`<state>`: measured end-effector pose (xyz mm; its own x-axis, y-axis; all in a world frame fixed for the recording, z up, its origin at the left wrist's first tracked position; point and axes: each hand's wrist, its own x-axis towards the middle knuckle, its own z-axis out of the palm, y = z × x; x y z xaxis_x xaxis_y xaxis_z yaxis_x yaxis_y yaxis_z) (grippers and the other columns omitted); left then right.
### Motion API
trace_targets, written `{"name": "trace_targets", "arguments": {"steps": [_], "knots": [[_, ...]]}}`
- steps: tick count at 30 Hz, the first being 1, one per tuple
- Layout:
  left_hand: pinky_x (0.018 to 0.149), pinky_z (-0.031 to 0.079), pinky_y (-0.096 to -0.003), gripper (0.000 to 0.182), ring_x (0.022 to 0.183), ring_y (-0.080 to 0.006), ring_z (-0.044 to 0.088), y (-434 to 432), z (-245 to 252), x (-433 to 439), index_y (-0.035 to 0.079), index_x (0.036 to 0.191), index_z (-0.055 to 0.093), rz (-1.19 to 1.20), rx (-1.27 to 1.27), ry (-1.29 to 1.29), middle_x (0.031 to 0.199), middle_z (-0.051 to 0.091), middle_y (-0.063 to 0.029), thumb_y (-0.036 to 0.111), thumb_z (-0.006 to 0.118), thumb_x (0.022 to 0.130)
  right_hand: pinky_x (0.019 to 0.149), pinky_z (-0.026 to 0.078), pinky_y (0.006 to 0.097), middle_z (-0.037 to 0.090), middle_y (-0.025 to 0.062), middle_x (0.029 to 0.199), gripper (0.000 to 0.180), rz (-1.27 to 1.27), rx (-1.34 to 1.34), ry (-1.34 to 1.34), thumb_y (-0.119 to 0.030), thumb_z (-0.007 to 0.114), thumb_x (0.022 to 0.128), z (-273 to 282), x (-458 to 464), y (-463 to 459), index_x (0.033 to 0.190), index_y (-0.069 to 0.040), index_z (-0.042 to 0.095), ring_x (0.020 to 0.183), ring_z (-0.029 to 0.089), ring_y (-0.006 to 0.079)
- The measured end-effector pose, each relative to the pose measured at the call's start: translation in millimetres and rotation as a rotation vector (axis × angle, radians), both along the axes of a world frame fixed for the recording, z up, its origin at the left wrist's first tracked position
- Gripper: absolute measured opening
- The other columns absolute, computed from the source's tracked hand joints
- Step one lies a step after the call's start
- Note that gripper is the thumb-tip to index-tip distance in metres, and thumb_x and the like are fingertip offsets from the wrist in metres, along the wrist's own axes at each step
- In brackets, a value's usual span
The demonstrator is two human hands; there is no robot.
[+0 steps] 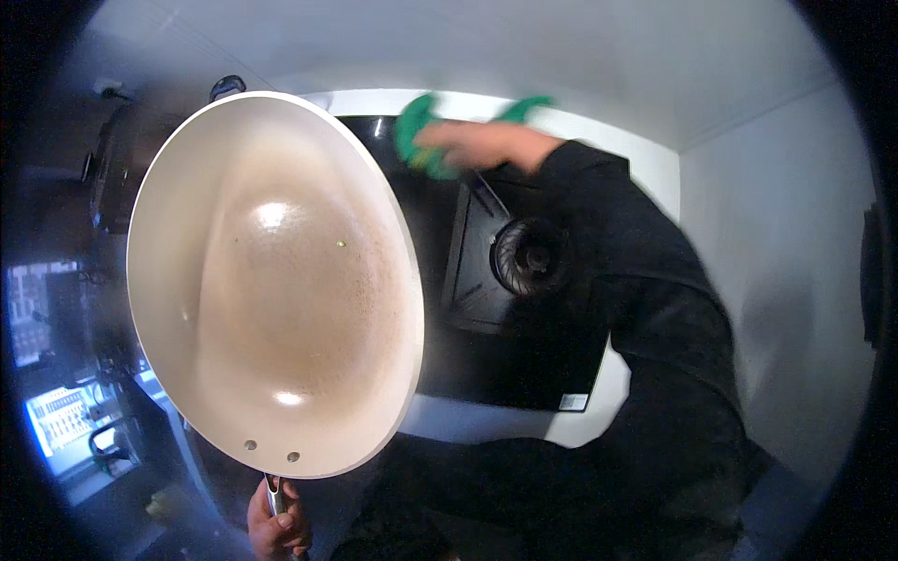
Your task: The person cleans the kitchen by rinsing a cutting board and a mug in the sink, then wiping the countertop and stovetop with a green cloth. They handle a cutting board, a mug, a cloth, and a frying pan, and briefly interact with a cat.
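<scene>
A large frying pan [295,294] with a cream-coloured inside, lightly browned and with a few tiny bits on it, is raised and tilted at the left. My left hand [279,522] grips its metal handle at the bottom of the view. Over the far part of a black glossy hob [519,372], my right hand [484,144] holds a green cloth [421,137], both blurred. Below that hand, a black square gas burner unit [477,280] with a round burner [533,256] stands on the hob. The pan hides the hob's left part.
A pale wall [547,49] rises behind the white counter edge [365,102], and another wall [793,210] stands at the right. Dark appliances [112,168] are at the far left. A lit screen or panel [63,421] glows at the lower left.
</scene>
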<state>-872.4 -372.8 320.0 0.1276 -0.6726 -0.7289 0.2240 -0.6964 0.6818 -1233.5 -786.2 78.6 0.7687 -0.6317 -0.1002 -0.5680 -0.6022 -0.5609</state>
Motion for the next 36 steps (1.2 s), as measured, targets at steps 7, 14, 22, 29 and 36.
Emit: {"name": "trace_targets", "arguments": {"steps": [7, 14, 22, 29, 36], "knots": [[0.024, 0.029, -0.0233, 0.042, 0.030, -0.0062, 0.030, -2.3, -0.5, -12.3, 0.003, 0.100, 0.042, 0.079, 0.009, 0.028, 0.059, 0.045, -0.0026, 0.014, 0.070, 0.071, 0.108, 0.032, 0.0420, 0.035, 0.0090, 0.145, 0.051, 0.057, -0.080, 0.078, 0.001, 0.056, 0.081, 16.5, -49.4, 24.3, 0.129, -0.016, 0.053, 0.132, 0.034, 0.0342], [0.024, 0.028, -0.0234, 0.042, 0.030, -0.0065, 0.028, -3.9, 2.8, -1.1, 0.004, 0.101, 0.041, 0.073, 0.074, 0.212, 0.058, 0.040, -0.0014, 0.012, 0.071, 0.072, 0.091, 0.044, 0.0437, 0.055, 0.0192, 0.114, 0.042, -0.741, -0.200, 0.312, 0.003, 0.056, 0.075, 13.8, -198.0, 90.6, 0.114, -0.012, 0.062, 0.105, 0.052, 0.0388], [0.032, 0.033, -0.0241, 0.062, 0.037, -0.0119, 0.037, -4.9, 19.8, -4.7, 0.004, 0.119, 0.038, -0.062, 0.129, 0.144, 0.064, 0.047, -0.0032, 0.031, 0.073, 0.076, 0.104, 0.037, 0.0392, 0.044, 0.0153, 0.137, 0.051, -0.034, -0.144, 0.062, 0.000, 0.051, 0.082, 43.8, -3.9, -4.7, 0.131, -0.016, 0.049, 0.124, 0.044, 0.0328], [0.023, 0.028, -0.0234, 0.041, 0.030, -0.0063, 0.029, -7.0, 15.8, -5.1, 0.006, 0.101, 0.041, 0.061, 0.091, 0.109, 0.055, 0.039, 0.0004, 0.012, 0.070, 0.072, 0.107, 0.034, 0.0394, 0.045, 0.0123, 0.138, 0.050, -0.366, -0.289, 0.314, 0.000, 0.044, 0.084, 53.4, -177.4, 94.7, 0.130, -0.018, 0.050, 0.126, 0.044, 0.0311], [0.024, 0.027, -0.0223, 0.038, 0.030, -0.0059, 0.030, -18.0, 17.3, 7.1, 0.004, 0.101, 0.041, -0.063, 0.104, 0.229, 0.053, 0.039, 0.0003, 0.011, 0.066, 0.072, 0.097, 0.040, 0.0439, 0.051, 0.0230, 0.124, 0.044, -1.057, -0.351, 0.596, 0.000, 0.041, 0.085, -1.6, -255.5, 197.4, 0.128, -0.004, 0.047, 0.113, 0.049, 0.0400]]}}
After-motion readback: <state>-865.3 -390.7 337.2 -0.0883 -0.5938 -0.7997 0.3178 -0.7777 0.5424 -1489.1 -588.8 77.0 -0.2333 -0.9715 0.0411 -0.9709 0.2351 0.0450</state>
